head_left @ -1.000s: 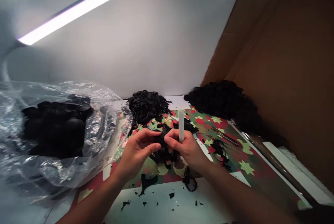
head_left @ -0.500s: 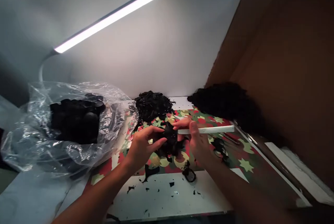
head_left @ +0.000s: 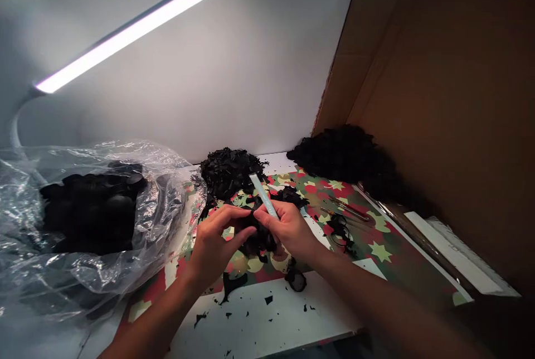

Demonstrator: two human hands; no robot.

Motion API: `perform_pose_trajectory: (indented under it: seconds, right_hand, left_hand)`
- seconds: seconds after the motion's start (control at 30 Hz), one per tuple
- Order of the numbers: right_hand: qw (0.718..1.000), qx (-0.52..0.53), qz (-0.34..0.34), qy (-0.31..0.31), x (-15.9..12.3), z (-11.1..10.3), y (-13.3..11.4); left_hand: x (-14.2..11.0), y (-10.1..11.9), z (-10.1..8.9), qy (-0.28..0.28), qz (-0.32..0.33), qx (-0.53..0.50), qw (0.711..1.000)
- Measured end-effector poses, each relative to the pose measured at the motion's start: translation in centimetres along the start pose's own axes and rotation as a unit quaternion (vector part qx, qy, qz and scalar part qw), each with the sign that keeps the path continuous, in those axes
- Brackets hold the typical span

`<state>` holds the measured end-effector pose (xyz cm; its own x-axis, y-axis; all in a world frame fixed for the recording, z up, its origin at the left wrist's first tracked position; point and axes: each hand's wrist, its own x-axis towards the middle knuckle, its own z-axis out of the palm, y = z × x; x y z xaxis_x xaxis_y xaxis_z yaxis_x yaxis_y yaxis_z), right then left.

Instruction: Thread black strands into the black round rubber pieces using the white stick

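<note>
My left hand (head_left: 217, 236) is closed on a small black piece (head_left: 258, 233), with thumb and fingers at its left side. My right hand (head_left: 288, 228) grips a slim, flat, white stick-shaped tool (head_left: 264, 196), whose upper end points up and to the left. Its lower end is hidden in the fingers, which meet the black piece from the right. The piece's exact shape is hard to make out against dark scraps underneath. Below the hands lie a black ring-like scrap (head_left: 296, 279) and a curved black offcut (head_left: 233, 285).
A clear plastic bag (head_left: 163, 225) at left holds black round pieces (head_left: 90, 211). Behind are a heap of black shreds (head_left: 234, 172) and a larger black pile (head_left: 343, 153). Tweezers (head_left: 351, 208) lie right on the patterned sheet (head_left: 380, 253). A lamp (head_left: 134, 30) shines above.
The white tool has swung from lying level, pointing right, to pointing up and left. My right hand has turned and come closer to my left hand. The whole view has shifted slightly.
</note>
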<state>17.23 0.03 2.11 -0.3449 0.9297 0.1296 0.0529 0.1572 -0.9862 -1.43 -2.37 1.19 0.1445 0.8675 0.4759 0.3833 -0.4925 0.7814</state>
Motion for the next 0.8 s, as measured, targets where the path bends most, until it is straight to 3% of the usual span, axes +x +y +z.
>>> perform_pose_trajectory:
  seconds: [0.13, 0.3, 0.47, 0.67, 0.8]
  right_hand:
    - [0.993, 0.107, 0.042, -0.001, -0.1, 0.6, -0.2]
    - [0.992, 0.106, 0.066, -0.009, 0.1, 0.5, 0.0]
    - [0.991, 0.084, -0.019, 0.104, 0.5, -1.0, 0.2]
    - [0.981, 0.038, -0.176, 0.078, -0.4, -0.9, -0.4]
    - [0.983, -0.007, -0.183, 0.032, -0.9, -0.5, -0.1]
  left_hand:
    - [0.2, 0.3, -0.4, 0.013, -0.047, -0.096, 0.994]
    - [0.5, 0.0, -0.9, 0.003, -0.046, -0.098, 0.994]
    - [0.7, -0.1, -1.3, 0.009, -0.064, -0.094, 0.993]
    - [0.8, 0.0, -1.3, 0.01, -0.109, -0.114, 0.987]
    - [0.8, 0.1, -1.4, 0.007, -0.126, -0.123, 0.984]
